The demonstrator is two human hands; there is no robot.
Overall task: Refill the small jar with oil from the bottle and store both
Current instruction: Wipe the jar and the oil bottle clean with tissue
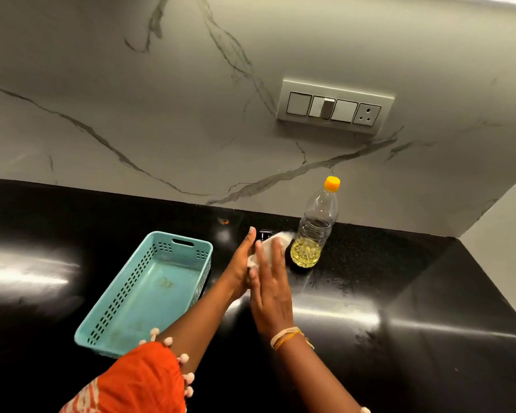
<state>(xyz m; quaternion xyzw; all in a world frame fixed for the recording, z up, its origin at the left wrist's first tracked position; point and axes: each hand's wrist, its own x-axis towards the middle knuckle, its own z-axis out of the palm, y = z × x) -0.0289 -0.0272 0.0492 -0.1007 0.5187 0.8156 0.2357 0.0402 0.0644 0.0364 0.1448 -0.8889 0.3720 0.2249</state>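
Head view: my left hand (241, 263) and right hand (270, 281), fingers straight, press a white cloth (269, 244) between them; oil bottle (313, 231) just beyond my fingertips.

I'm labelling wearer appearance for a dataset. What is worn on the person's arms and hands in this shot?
The left arm comes out of a loose orange sleeve with a white print, its edge trimmed with small pale pompoms. The right wrist carries a bundle of cream and orange thread bands. Both forearms are otherwise bare; no gloves, and no rings or watch can be made out on the left hand or right hand.
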